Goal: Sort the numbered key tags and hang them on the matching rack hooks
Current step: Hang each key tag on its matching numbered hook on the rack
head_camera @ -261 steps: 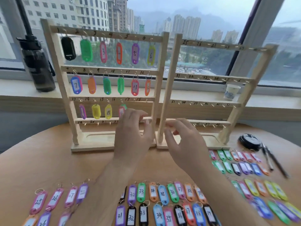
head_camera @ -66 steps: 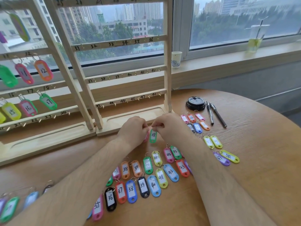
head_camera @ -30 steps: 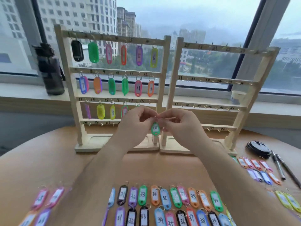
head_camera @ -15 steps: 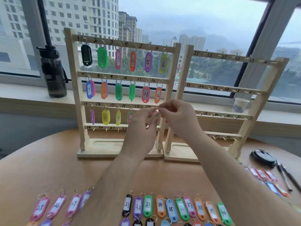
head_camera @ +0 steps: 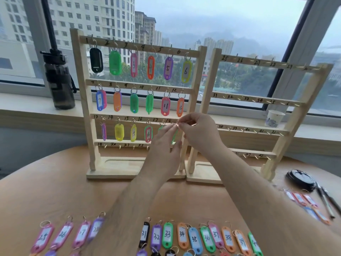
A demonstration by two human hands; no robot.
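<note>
Two wooden racks stand side by side on the round table: the left rack (head_camera: 201, 85) carries hung tags on its upper three rails, the right rack (head_camera: 313, 100) has bare hooks. My right hand (head_camera: 200, 132) pinches the metal ring of the green tag 18 (head_camera: 175, 134) at the hook marked 18 on the third rail. My left hand (head_camera: 164, 145) is raised just below it, fingertips touching the ring; the tag is mostly hidden behind it. Rows of numbered tags (head_camera: 193, 237) lie along the near table edge.
More tags, 25 onward, (head_camera: 62, 235) lie at the near left and others (head_camera: 304, 200) at the right. A black lid (head_camera: 300, 180) and pens (head_camera: 326, 200) lie at the right. A dark bottle (head_camera: 59, 80) and a paper cup (head_camera: 274, 118) stand on the sill.
Both hands carried the green tag 18 up from the table to the third rail of the left rack, and now hold its ring at hook 18.
</note>
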